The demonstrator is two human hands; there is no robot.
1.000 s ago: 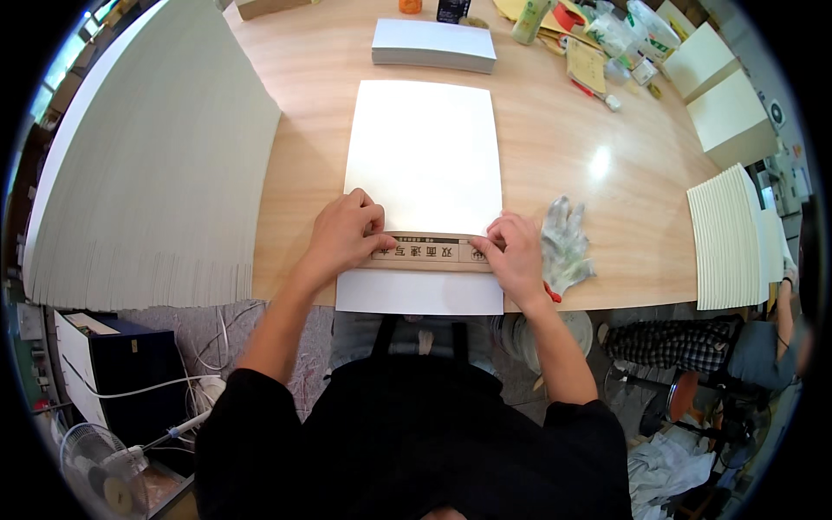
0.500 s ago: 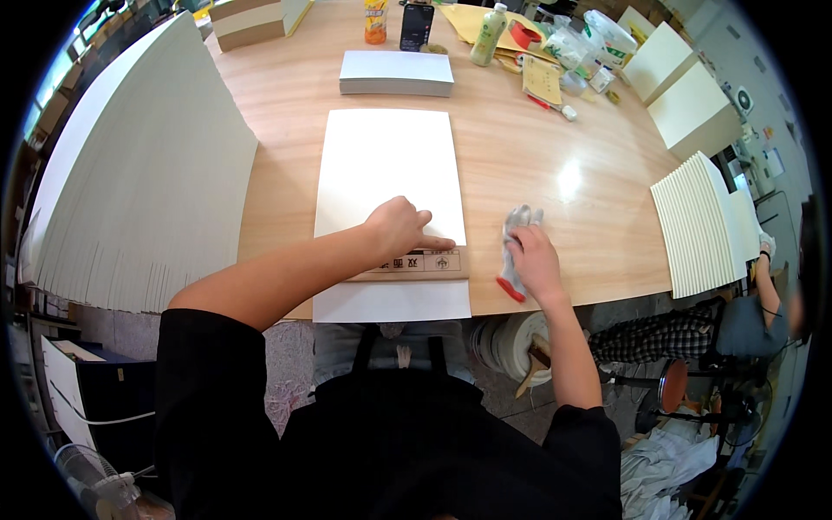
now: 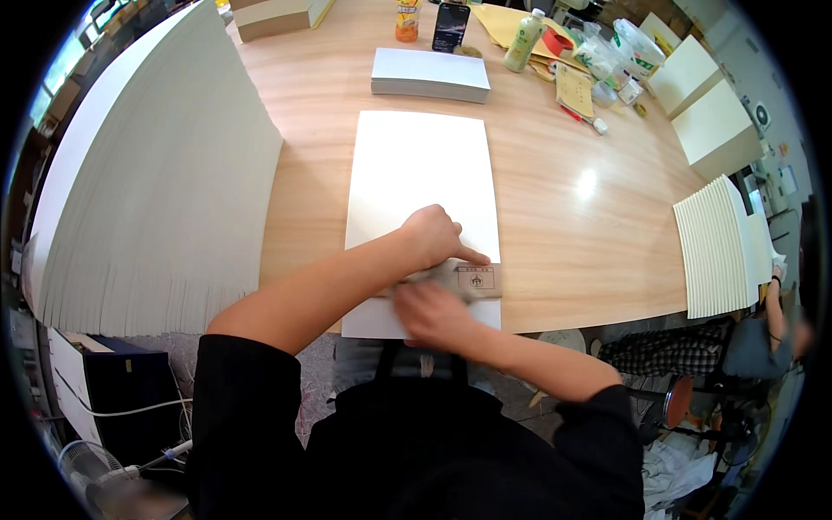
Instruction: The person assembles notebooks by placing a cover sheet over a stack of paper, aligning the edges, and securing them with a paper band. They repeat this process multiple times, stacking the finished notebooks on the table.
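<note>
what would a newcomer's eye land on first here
Probably the towering stack of white paper on the left of the pale wooden table. Next, at front centre, the bare left hand and motion-blurred right hand, both at a brown printed strip across white rectangular paper.

The left hand [image 3: 433,237] extends a finger rightward, the blurred right hand [image 3: 433,315] nearer the torso.
</note>
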